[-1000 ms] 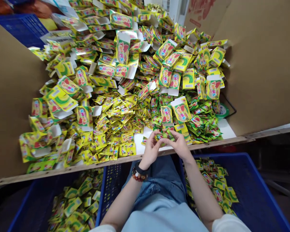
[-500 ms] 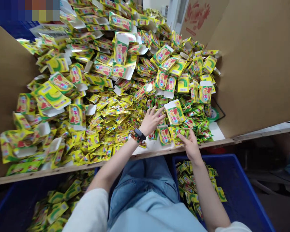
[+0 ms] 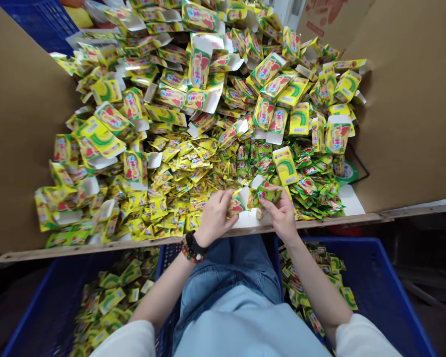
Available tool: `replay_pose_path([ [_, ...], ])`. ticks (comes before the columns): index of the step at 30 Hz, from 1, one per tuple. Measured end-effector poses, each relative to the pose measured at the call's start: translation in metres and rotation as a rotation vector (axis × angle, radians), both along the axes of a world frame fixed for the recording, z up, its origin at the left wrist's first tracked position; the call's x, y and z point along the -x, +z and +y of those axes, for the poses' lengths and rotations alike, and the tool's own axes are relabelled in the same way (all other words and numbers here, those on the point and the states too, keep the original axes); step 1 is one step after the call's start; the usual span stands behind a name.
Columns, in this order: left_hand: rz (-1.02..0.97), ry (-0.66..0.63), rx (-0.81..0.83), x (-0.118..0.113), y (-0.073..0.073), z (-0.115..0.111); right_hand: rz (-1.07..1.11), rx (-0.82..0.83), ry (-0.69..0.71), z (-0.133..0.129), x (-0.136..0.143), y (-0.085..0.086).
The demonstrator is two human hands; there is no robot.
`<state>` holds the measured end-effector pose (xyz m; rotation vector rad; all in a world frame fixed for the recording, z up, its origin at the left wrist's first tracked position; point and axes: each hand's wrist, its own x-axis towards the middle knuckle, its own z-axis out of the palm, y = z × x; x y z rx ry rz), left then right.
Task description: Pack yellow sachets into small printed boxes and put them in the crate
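Note:
My left hand (image 3: 216, 218) is closed around a small yellow-and-green carton (image 3: 238, 201), its white flap standing open toward the right. Pinched in my right hand (image 3: 283, 214) are small candy sachets (image 3: 264, 195), green on top with yellow ones beside; I cannot tell how many. Their left end is right by the carton's open end. Both hands are just above the table's front edge. Beyond my right hand lies another yellow carton (image 3: 285, 166) on a heap of green sachets (image 3: 308, 186). Yellow sachets (image 3: 186, 163) spread out beyond my left hand.
Many open cartons (image 3: 171, 94) are piled across the back and left. Cardboard walls (image 3: 412, 109) flank the table. Blue crates (image 3: 379, 277) holding packets stand below the wooden front edge (image 3: 96, 250). A green tape roll (image 3: 347, 172) lies at the right.
My left hand has come back from over the cartons and now grips one near the edge. My right hand has brought the sachets to that carton's opening. The view has shifted somewhat.

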<state>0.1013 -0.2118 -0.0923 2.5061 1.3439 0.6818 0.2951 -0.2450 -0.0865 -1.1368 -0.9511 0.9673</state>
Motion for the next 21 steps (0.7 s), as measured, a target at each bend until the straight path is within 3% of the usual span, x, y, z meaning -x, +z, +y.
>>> replay_pose_path([
  [4,-0.298,0.061,0.053,-0.007,-0.024,-0.029,-0.21,-0.005,0.167,0.006,-0.006,0.004],
  [9,-0.449,0.096,0.111,-0.023,-0.05,-0.054,-0.551,0.091,0.498,0.004,-0.018,0.022],
  [11,-0.49,0.138,0.114,-0.03,-0.057,-0.06,-0.708,0.115,0.492,0.0,-0.012,0.031],
  [15,-0.503,0.215,0.091,-0.036,-0.066,-0.063,-1.061,0.08,0.343,-0.012,0.01,0.041],
  [21,-0.535,0.177,0.018,-0.028,-0.068,-0.063,-1.067,-0.039,0.534,-0.021,0.009,0.041],
])
